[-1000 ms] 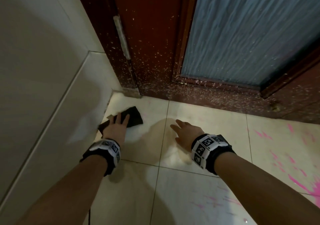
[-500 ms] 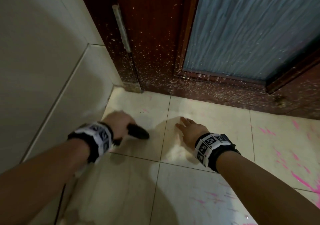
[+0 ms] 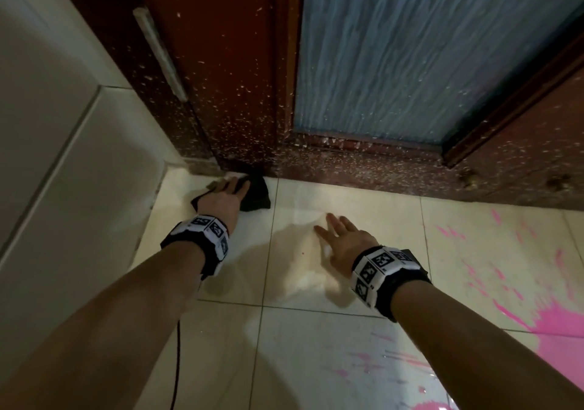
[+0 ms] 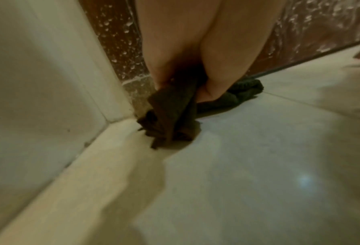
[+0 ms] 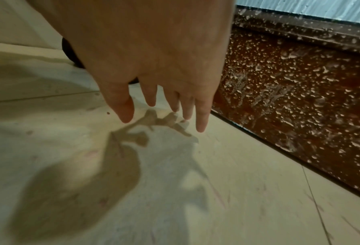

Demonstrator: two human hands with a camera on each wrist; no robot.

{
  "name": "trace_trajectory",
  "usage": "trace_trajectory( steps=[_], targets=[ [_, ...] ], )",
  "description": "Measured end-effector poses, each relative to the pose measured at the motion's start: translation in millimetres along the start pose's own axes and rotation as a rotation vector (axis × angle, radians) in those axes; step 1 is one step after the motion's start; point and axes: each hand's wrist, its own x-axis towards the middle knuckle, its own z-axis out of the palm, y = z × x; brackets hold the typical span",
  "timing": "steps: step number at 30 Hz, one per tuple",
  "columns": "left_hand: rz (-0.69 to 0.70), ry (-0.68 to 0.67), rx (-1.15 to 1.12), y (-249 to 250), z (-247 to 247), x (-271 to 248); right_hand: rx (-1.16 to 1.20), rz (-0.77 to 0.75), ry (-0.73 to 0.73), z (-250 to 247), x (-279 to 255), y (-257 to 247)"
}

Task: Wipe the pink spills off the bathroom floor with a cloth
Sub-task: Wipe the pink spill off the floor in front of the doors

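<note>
Wiping hand: left hand (image 3: 225, 199) lies flat, fingers extended, pressing the dark cloth (image 3: 256, 195) onto the floor (image 3: 316, 362).
Cloth position: in the corner, touching the door (image 3: 240, 71) base.
Right hand (image 3: 346, 244): fingers straight and spread, holding nothing, over the tile.
Pink spills (image 3: 550, 318): right of both hands, well apart from the cloth.

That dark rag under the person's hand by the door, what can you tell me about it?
The cloth is dark, nearly black, and looks like a soft textured fabric. It lies crumpled on the pale floor tile in the corner where the wall meets the wooden door. The left hand presses it down with straight fingers; in the left wrist view, a fold bunches up from under the palm. No pink shows on it.
</note>
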Motion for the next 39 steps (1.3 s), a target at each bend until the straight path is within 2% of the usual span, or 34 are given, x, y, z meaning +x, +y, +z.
trace_trajectory(
  steps=[5,8,10,12,14,15,16,19,21,23,24,27,29,33,37,39],
  targets=[
    [0.062,0.1,0.149,15,18,-28,-0.011,0.018,-0.034,6,-1,-3],
    [0.132,0.048,0.108,32,43,-63,-0.012,0.02,-0.027,4,0,-4],
    [0.21,0.104,0.013,45,55,-85,-0.014,0.023,-0.028,2,1,-4],
    [0.288,0.148,0.008,50,49,-99,-0.012,0.033,-0.031,2,3,-4],
    [0.323,0.111,-0.011,36,41,-98,-0.007,0.041,-0.036,3,3,-5],
    [0.269,0.085,-0.099,26,32,-93,-0.003,0.043,-0.041,3,3,-5],
    [0.19,0.126,-0.224,16,19,-87,0.001,0.045,-0.046,3,3,-6],
    [-0.065,0.342,-0.461,-20,-6,-62,0.002,0.048,-0.042,4,2,-6],
    [-0.192,0.428,-0.525,-42,-9,-43,-0.002,0.049,-0.044,4,2,-6],
    [-0.225,0.454,-0.528,-51,-7,-28,-0.007,0.046,-0.045,3,2,-6],
    [-0.21,0.417,-0.496,-49,-5,-23,-0.012,0.044,-0.04,2,2,-6],
    [-0.147,0.149,-0.216,-22,11,-13,-0.027,0.046,-0.026,1,0,-8],
    [-0.151,0.053,-0.064,-6,13,-15,-0.026,0.047,-0.024,2,1,-9],
    [-0.102,0.12,0.027,10,21,-31,-0.037,0.044,-0.032,3,-1,-8],
    [0.086,0.133,0.016,44,52,-75,-0.032,0.041,-0.038,1,0,-8],
    [0.176,0.086,-0.025,56,64,-98,-0.036,0.044,-0.042,2,1,-8]
  ],
)
